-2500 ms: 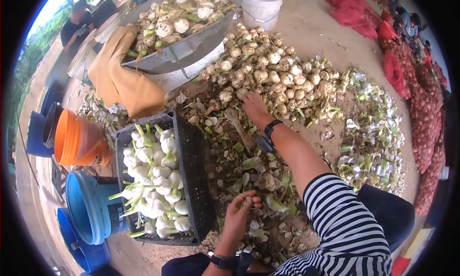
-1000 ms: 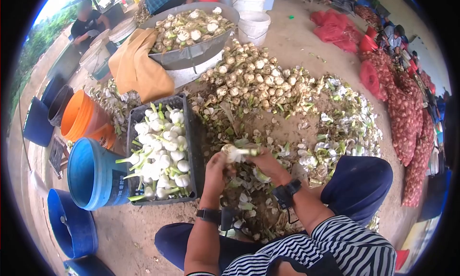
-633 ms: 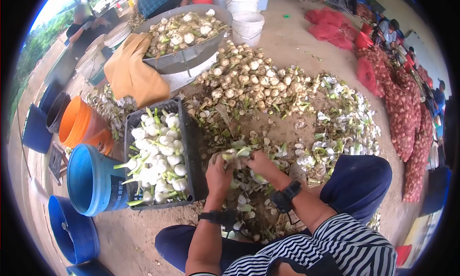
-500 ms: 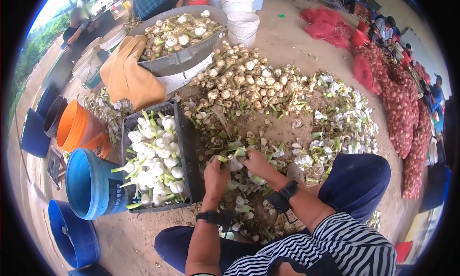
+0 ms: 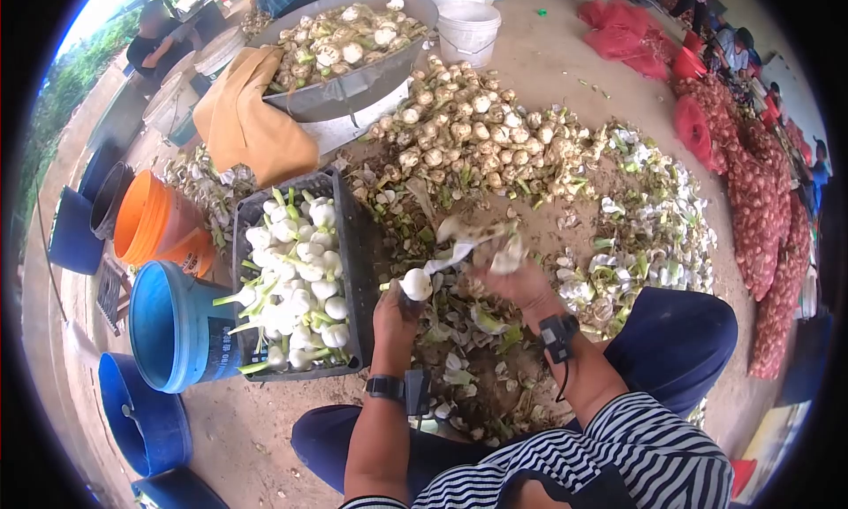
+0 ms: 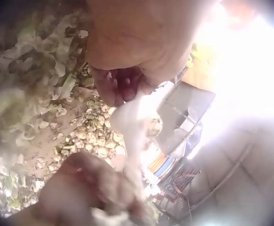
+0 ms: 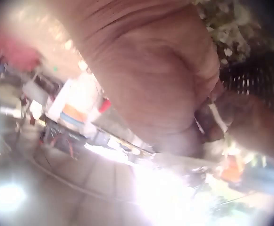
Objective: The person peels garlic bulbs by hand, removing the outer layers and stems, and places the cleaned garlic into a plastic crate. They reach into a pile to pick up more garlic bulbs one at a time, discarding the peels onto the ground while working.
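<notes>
In the head view my left hand [image 5: 393, 323] holds a white, peeled garlic bulb [image 5: 416, 284] beside the crate, its short green stem pointing left. To the right, my right hand [image 5: 517, 284] is blurred and pinches loose garlic skins [image 5: 508, 257]; a pale strip of skin [image 5: 450, 258] trails toward the bulb. The left wrist view has the left hand [image 6: 137, 42] above the blurred bulb [image 6: 127, 115], with the right hand [image 6: 90, 183] below. In the right wrist view the right hand's palm [image 7: 151, 84] fills the middle and mostly hides what its fingers hold.
A black crate [image 5: 358, 270] of peeled garlic stands at left, beside blue [image 5: 163, 328] and orange [image 5: 159, 217] buckets. Unpeeled garlic [image 5: 495, 133] is heaped ahead, near a full metal basin [image 5: 389, 72]. Skins litter the ground; red net sacks [image 5: 751, 217] line the right.
The right hand reached into the heap, brought a dirty garlic bulb to the left hand, and both hands worked on it. Now the right hand has pulled away rightward with skins; the bulb shows white.
</notes>
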{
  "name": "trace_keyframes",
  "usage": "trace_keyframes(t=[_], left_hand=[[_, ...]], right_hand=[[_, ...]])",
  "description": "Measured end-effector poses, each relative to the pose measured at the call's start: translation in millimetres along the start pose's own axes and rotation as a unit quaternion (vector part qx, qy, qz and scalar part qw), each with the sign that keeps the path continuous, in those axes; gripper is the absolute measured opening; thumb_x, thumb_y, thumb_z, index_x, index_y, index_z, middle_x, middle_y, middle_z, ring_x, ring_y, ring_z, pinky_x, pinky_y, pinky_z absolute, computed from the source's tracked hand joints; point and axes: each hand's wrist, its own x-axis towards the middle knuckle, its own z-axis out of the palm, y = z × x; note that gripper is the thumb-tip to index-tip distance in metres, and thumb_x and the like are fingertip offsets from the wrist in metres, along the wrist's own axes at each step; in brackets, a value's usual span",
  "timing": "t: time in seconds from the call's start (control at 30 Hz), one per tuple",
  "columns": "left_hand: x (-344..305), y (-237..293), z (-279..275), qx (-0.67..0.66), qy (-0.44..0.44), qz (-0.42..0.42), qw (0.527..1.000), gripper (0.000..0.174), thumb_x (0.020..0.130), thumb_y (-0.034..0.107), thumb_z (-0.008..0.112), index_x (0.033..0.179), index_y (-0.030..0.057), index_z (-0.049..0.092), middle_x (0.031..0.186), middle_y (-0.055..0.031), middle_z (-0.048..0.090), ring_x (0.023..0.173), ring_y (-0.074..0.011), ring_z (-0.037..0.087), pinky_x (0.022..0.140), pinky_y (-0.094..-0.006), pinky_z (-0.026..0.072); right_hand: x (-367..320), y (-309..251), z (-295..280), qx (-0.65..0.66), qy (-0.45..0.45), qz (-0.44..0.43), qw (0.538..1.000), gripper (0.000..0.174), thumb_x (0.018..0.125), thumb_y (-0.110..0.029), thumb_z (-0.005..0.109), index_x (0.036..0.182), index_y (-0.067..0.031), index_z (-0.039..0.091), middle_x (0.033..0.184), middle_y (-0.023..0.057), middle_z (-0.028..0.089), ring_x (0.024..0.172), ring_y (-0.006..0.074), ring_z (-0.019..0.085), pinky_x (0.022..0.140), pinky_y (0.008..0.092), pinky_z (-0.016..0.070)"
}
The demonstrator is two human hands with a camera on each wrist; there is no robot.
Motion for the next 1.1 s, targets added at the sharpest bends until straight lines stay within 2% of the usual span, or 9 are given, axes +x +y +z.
trace_keyframes(t=[0.1,0.2,0.3,0.47,0.53,0.77,0.9,1.0,1.1], left_hand=[[1,4,4,-0.006,-0.024,0.013,1.000,0.030,0.099,0.030,0.048,0.113,0.0040,0.053,0.107,-0.0080,0.062,0.096,-0.0199,0.063,0.076,-0.0301,0.0560],[-2,30,24,-0.048,-0.030,0.059,0.997,0.035,0.100,0.031,0.046,0.120,0.0038,0.052,0.112,-0.0095,0.061,0.100,-0.0209,0.062,0.079,-0.0302,0.0564],[-7,77,37,-0.138,-0.034,0.189,0.972,0.037,0.100,0.033,0.044,0.117,0.0012,0.053,0.109,-0.0105,0.059,0.095,-0.0201,0.062,0.081,-0.0288,0.0565],[-12,56,45,-0.040,0.016,0.128,0.991,0.031,0.099,0.032,0.048,0.113,0.0041,0.053,0.096,-0.0080,0.060,0.086,-0.0169,0.062,0.079,-0.0242,0.0535],[-9,27,42,0.023,-0.035,0.040,0.998,0.029,0.099,0.029,0.050,0.114,0.0041,0.052,0.094,-0.0075,0.061,0.085,-0.0161,0.061,0.076,-0.0250,0.0513],[-18,-13,50,0.177,-0.064,-0.102,0.977,0.023,0.099,0.019,0.050,0.114,0.0025,0.051,0.101,-0.0076,0.060,0.090,-0.0162,0.061,0.078,-0.0278,0.0493],[-14,-12,43,0.184,-0.061,-0.109,0.975,0.023,0.098,0.017,0.051,0.114,0.0011,0.051,0.102,-0.0078,0.060,0.090,-0.0158,0.061,0.078,-0.0273,0.0495],[-15,-5,45,0.169,-0.050,-0.108,0.978,0.023,0.098,0.016,0.052,0.115,0.0012,0.052,0.101,-0.0066,0.060,0.091,-0.0153,0.061,0.078,-0.0268,0.0498],[-15,-2,46,0.186,-0.052,-0.098,0.976,0.023,0.098,0.016,0.053,0.116,0.0024,0.052,0.101,-0.0046,0.061,0.089,-0.0133,0.061,0.078,-0.0266,0.0495]], right_hand=[[19,-4,-41,-0.273,0.092,0.021,0.957,0.016,0.089,-0.014,0.054,0.094,-0.0034,0.065,0.096,0.0131,0.065,0.091,0.0270,0.063,0.080,0.0418,0.0497],[38,2,-77,-0.686,0.016,0.117,0.718,0.016,0.088,-0.013,0.054,0.092,-0.0026,0.065,0.095,0.0160,0.066,0.087,0.0289,0.065,0.078,0.0432,0.0512],[48,18,-104,-0.865,-0.054,0.163,0.471,0.021,0.084,-0.020,0.055,0.089,-0.0029,0.067,0.082,0.0188,0.067,0.079,0.0339,0.065,0.070,0.0443,0.0516],[137,11,-125,-0.821,0.104,-0.041,0.560,0.013,0.080,-0.007,0.056,0.086,-0.0018,0.066,0.081,0.0173,0.066,0.075,0.0376,0.063,0.065,0.0490,0.0504],[170,-10,-101,-0.787,0.085,-0.111,0.602,0.029,0.083,-0.003,0.052,0.110,-0.0027,0.063,0.092,0.0188,0.065,0.085,0.0366,0.062,0.076,0.0458,0.0501],[305,10,-104,-0.878,-0.011,-0.182,0.442,0.038,0.080,0.004,0.061,0.115,-0.0099,0.063,0.138,0.0082,0.045,0.126,0.0335,0.041,0.102,0.0515,0.0421],[320,16,-107,-0.924,0.045,-0.151,0.348,0.016,0.083,-0.009,0.065,0.096,-0.0164,0.071,0.116,0.0061,0.056,0.108,0.0307,0.050,0.098,0.0452,0.0435],[311,14,-109,-0.921,0.084,-0.127,0.360,0.013,0.081,-0.010,0.065,0.088,-0.0179,0.071,0.096,0.0061,0.059,0.105,0.0288,0.050,0.091,0.0446,0.0450],[251,26,-112,-0.845,0.084,-0.121,0.514,0.015,0.076,-0.006,0.061,0.087,-0.0081,0.069,0.079,0.0100,0.064,0.088,0.0331,0.058,0.078,0.0466,0.0475]])
